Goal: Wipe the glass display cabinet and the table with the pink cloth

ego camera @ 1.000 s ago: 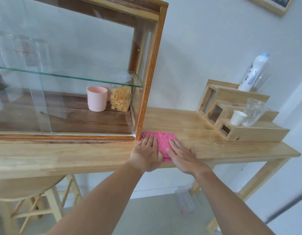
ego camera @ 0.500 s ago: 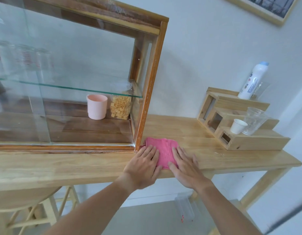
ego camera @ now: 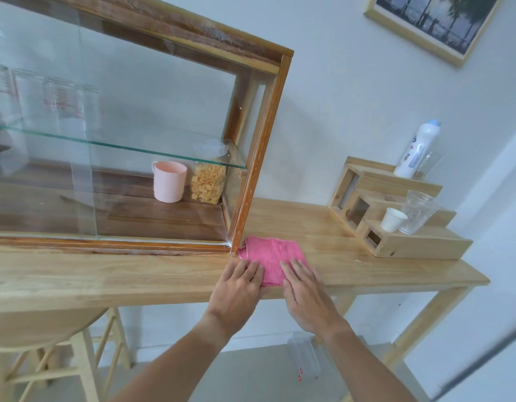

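My hands, left point(ego camera: 236, 288) and right point(ego camera: 304, 288), lay flat and open on the pink cloth point(ego camera: 272, 256), which sat on the worktop point(ego camera: 106, 277) touching the glass display cabinet point(ego camera: 259, 146) corner; a wooden rack point(ego camera: 419, 242) stood well right of the cabinet.

Light wooden table point(ego camera: 135, 277), long, set against the wall. Directly on it: glass display cabinet point(ego camera: 259, 158) with wood frame, occupying left and centre; pink cloth point(ego camera: 272, 253) flat on the surface, touching the cabinet's front right corner, near the front edge; stepped wooden stand point(ego camera: 419, 242) at the right end, well apart from the cloth. Left hand point(ego camera: 236, 294) and right hand point(ego camera: 306, 291) lie flat, fingers on the cloth's near edge
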`<state>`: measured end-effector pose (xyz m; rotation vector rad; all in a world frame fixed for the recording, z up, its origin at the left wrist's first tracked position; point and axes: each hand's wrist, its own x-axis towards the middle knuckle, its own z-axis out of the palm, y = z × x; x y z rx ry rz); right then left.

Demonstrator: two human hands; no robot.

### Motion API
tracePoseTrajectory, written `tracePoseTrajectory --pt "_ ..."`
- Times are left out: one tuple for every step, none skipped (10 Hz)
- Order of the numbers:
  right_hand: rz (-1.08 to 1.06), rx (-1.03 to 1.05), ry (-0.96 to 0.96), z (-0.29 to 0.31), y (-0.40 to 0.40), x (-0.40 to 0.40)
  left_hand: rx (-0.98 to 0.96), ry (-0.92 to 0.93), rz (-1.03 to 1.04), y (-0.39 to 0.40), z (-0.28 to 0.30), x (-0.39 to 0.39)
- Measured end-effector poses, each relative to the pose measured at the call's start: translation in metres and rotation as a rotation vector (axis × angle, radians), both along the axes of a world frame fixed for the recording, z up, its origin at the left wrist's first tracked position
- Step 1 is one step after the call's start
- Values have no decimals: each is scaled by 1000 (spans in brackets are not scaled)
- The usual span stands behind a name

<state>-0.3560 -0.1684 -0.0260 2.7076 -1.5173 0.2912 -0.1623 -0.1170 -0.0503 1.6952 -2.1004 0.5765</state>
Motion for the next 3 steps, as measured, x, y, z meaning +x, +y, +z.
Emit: tracePoseTrajectory --pt "-59 -37 -15 -1 15 6 73 66 45 13 -3 -6" --pt "38 -150 -109 -9 37 9 10 117 57 27 -10 10" --pt "315 -204 -132 -18 54 24 -96 77 102 42 -14 43"
